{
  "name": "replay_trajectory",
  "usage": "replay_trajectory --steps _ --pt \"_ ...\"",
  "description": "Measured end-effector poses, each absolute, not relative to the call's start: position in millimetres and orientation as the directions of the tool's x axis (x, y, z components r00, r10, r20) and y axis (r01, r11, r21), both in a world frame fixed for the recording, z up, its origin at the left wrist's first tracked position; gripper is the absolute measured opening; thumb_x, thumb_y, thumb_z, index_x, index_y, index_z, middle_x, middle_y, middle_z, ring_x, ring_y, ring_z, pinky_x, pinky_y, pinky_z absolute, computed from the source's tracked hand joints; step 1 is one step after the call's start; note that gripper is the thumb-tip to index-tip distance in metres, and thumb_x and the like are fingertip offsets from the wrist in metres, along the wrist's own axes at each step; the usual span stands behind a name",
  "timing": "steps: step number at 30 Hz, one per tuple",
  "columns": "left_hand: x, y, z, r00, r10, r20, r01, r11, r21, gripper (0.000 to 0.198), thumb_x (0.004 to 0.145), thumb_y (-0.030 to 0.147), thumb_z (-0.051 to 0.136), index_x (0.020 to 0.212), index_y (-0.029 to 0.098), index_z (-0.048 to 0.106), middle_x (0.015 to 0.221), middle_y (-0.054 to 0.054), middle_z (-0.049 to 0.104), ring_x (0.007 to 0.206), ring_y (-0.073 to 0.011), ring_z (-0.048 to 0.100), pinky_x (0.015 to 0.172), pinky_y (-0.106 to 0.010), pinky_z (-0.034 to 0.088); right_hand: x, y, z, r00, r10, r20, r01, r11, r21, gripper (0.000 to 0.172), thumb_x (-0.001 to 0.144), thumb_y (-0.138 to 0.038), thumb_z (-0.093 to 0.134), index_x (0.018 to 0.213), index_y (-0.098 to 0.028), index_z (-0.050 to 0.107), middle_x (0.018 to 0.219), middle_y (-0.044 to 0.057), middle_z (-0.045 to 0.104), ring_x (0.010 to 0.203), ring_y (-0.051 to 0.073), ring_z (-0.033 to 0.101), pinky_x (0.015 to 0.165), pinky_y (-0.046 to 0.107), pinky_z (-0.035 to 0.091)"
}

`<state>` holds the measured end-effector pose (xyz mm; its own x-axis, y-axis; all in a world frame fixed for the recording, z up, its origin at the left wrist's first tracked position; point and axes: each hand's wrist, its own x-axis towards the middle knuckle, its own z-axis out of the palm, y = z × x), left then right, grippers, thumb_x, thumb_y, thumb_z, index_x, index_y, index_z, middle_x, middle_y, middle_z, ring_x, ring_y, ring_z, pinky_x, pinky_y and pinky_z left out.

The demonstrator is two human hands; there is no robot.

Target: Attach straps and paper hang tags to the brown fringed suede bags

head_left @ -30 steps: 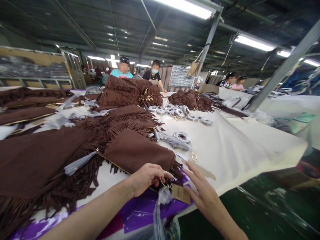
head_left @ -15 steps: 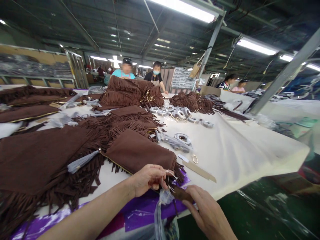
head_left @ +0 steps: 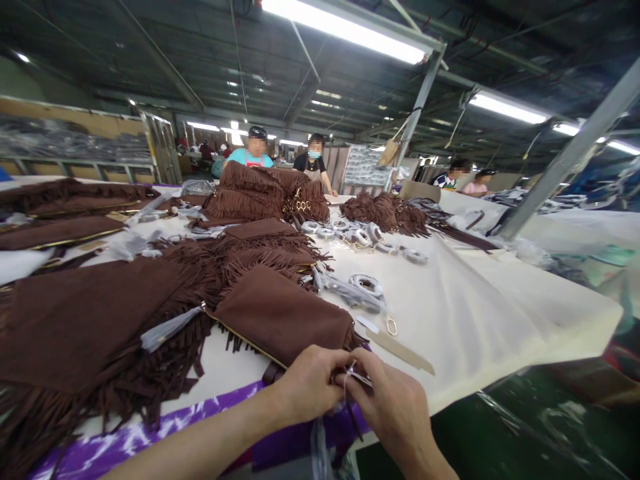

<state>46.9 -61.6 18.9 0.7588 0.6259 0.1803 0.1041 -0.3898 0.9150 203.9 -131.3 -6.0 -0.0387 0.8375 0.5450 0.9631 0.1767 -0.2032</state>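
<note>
At the table's near edge, my left hand (head_left: 310,383) and my right hand (head_left: 393,403) meet with their fingertips closed. Both pinch a thin white string (head_left: 349,379); anything else between the fingers is hidden. A grey, plastic-wrapped strip (head_left: 320,447) hangs below my hands. Just beyond them lies a dark brown fringed bag (head_left: 283,313) with a gold zip along its near side. From the zip's left end extends a plastic-wrapped tassel (head_left: 173,327). Purple plastic (head_left: 215,417) lies under my left forearm.
More brown fringed bags (head_left: 95,320) cover the left side, with a tall stack (head_left: 255,190) at the back. Wrapped rings of strap (head_left: 366,285), a gold link (head_left: 391,326) and a tan strip (head_left: 403,350) lie on the white table (head_left: 490,313). Two co-workers stand across it.
My right hand has moved up and left to join my left hand at the string. The brown flat piece seen in my right fingers is now hidden.
</note>
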Motion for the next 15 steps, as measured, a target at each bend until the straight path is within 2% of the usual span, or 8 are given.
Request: replay_trajectory --steps 2,5,7,9,12,15 --pt "47 -58 16 0.757 0.647 0.096 0.132 -0.295 0.946 0.018 0.077 0.019 0.055 0.077 0.014 0.072 0.064 -0.001 0.065 0.060 -0.0151 0.059 0.055 -0.022 0.041 205 -129 -7 0.007 0.819 0.574 0.964 0.147 -0.221 0.033 0.099 -0.042 0.041 0.111 -0.023 0.066 0.093 0.006 0.072 0.069 0.021 0.069 0.053 0.027 0.048" --pt "47 -47 6 0.732 0.677 -0.077 0.037 0.073 0.997 0.019 0.074 0.031 0.064 0.076 0.012 0.068 0.063 -0.002 0.065 0.053 -0.0140 0.060 0.044 -0.020 0.036 216 -128 -19 0.156 0.796 0.585 0.916 0.105 -0.387 0.040 0.103 -0.039 0.031 0.128 -0.024 0.058 0.116 0.008 0.068 0.093 0.023 0.069 0.068 0.028 0.056" --pt "45 -37 2 0.704 0.695 -0.146 -0.113 0.312 0.943 0.026 0.068 0.035 0.071 0.080 0.013 0.065 0.073 -0.005 0.069 0.059 -0.0154 0.065 0.041 -0.018 0.034 227 -130 -32 0.185 0.815 0.549 0.884 0.106 -0.455 0.040 0.103 -0.041 0.034 0.126 -0.023 0.061 0.112 0.008 0.069 0.099 0.024 0.068 0.075 0.030 0.057" --pt "41 -26 3 0.662 0.733 -0.161 -0.271 0.433 0.860 0.035 0.064 0.038 0.077 0.084 0.014 0.063 0.083 -0.007 0.070 0.067 -0.0160 0.069 0.043 -0.017 0.035 237 -136 -42 0.105 0.866 0.488 0.861 0.167 -0.481 0.038 0.100 -0.044 0.040 0.120 -0.023 0.064 0.103 0.008 0.071 0.091 0.024 0.069 0.073 0.029 0.058" --pt "36 -18 16 0.578 0.812 -0.078 -0.389 0.358 0.849 0.036 0.063 0.038 0.080 0.085 0.013 0.065 0.085 -0.007 0.071 0.061 -0.0120 0.066 0.042 -0.015 0.030 242 -148 -48 0.025 0.909 0.416 0.799 0.231 -0.555 0.039 0.097 -0.044 0.048 0.127 -0.022 0.058 0.088 0.005 0.069 0.065 0.018 0.067 0.061 0.025 0.057" --pt "37 -33 38 0.584 0.809 0.069 -0.383 0.199 0.902 0.030 0.064 0.035 0.077 0.080 0.011 0.070 0.080 -0.007 0.070 0.048 -0.0073 0.057 0.041 -0.017 0.031 233 -157 -52 0.048 0.936 0.350 0.724 0.209 -0.657 0.052 0.094 -0.045 0.052 0.140 -0.023 0.042 0.076 0.000 0.067 0.051 0.017 0.063 0.048 0.024 0.055"
